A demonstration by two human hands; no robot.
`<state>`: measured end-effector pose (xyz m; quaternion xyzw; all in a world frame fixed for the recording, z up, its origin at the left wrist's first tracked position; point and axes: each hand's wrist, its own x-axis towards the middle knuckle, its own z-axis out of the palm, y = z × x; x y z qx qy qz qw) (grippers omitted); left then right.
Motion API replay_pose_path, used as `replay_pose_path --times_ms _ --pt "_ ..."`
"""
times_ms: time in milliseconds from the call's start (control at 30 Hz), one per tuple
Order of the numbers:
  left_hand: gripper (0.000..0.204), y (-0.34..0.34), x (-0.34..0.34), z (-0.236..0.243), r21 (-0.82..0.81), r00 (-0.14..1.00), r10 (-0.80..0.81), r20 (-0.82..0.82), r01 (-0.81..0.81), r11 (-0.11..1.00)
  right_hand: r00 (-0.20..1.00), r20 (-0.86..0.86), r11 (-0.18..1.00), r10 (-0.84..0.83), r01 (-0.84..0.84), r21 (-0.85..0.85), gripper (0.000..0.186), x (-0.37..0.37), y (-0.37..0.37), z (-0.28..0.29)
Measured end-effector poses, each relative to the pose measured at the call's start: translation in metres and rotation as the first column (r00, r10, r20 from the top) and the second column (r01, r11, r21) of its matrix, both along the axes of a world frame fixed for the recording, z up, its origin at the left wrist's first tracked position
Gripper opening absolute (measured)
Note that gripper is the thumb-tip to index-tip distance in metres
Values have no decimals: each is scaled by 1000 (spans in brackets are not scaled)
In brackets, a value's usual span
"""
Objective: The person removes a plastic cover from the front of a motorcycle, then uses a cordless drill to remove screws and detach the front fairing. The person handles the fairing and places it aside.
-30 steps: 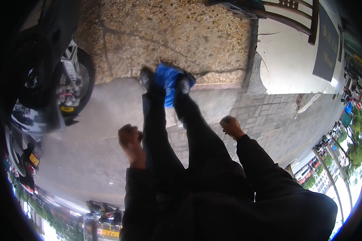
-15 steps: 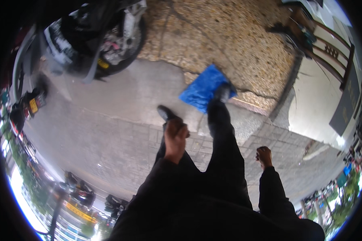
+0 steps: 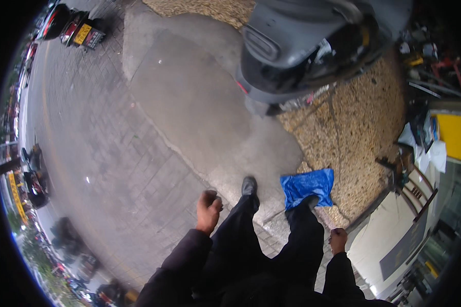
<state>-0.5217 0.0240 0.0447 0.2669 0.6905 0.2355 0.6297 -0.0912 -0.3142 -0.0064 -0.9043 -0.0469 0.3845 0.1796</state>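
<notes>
My left hand [image 3: 208,211] hangs in front of my left thigh, its fingers curled into a loose fist. Beside my right leg, lower in the view, my right hand [image 3: 338,240] is also closed. Nothing sticks out of either hand, and neither touches anything. A crumpled blue plastic sheet or bag [image 3: 306,183] lies flat on the ground ahead. On its near edge rests my right shoe [image 3: 311,200]. My left shoe [image 3: 249,187] stands on grey concrete to the left of it.
A dark scooter [image 3: 292,56] is parked ahead, over pebbled paving [image 3: 366,117]. To the right are a wooden chair [image 3: 420,192], a pale board [image 3: 379,250] and a yellow panel [image 3: 452,135] among clutter. Motorbikes [image 3: 81,33] and a road [image 3: 36,102] lie left.
The view has turned left, so the scooter and blue sheet appear farther right. My left hand has swung outward, and my right hand sits closer to my leg. Both stay closed.
</notes>
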Motion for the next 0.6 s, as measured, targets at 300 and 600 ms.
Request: replay_pose_path --times_ms 300,600 --pt "17 51 -80 7 -15 967 228 111 -228 974 963 -177 964 206 -230 -134 15 -69 145 15" --pt "16 217 -216 -30 15 904 426 25 -427 904 656 -115 645 746 -755 -120 23 -209 420 -77"
